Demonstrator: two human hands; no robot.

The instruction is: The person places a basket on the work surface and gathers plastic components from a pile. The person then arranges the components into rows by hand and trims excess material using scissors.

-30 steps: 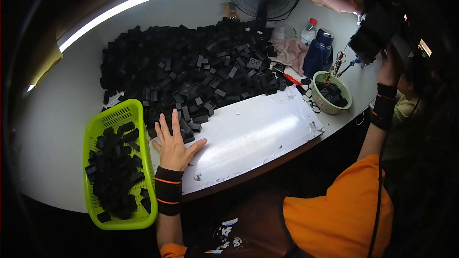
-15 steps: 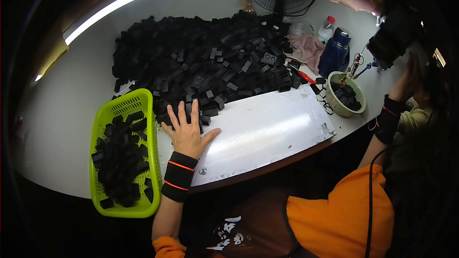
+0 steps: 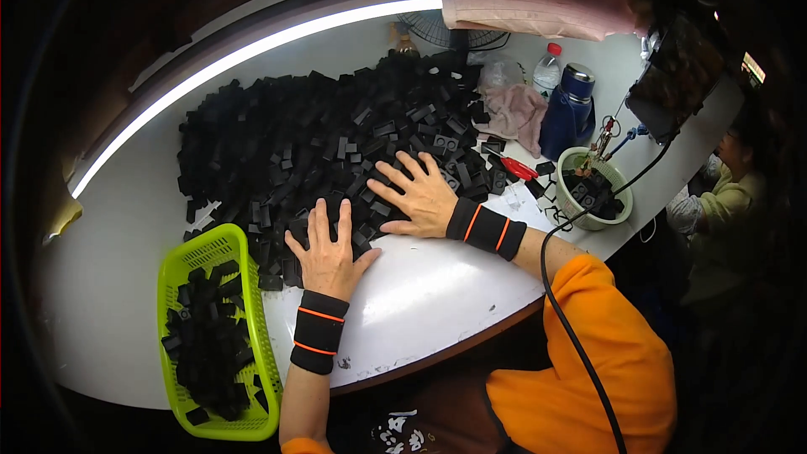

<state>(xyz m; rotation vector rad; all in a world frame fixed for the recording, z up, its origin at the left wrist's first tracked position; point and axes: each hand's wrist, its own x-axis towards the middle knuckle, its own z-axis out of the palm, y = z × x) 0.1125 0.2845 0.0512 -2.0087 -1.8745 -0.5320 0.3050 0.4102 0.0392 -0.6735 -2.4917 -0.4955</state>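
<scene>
A wide heap of black toy bricks [image 3: 328, 130] covers the back of the white table. At the heap's near edge my left hand [image 3: 326, 256] lies open, fingers spread, with its fingertips by the bricks. My right hand [image 3: 420, 199] is open too, its fingers reaching over bricks on the heap's right side. Neither hand holds anything. Under and between the hands is a white board [image 3: 437, 277] with scuffed edges. Left of my left hand stands a lime-green plastic basket [image 3: 261, 328], with many black bricks inside.
At the right stand a pale green bowl [image 3: 618, 217] of black pieces, red-handled pliers [image 3: 519, 169], a blue flask [image 3: 570, 113], a pink cloth [image 3: 514, 113] and a bottle [image 3: 547, 71]. A black cable [image 3: 580, 345] hangs over my right arm. Another person [image 3: 731, 193] sits far right.
My right hand has come from the phone-like device at the far right to the brick heap. My left hand stays at the heap's near edge. The view has shifted.
</scene>
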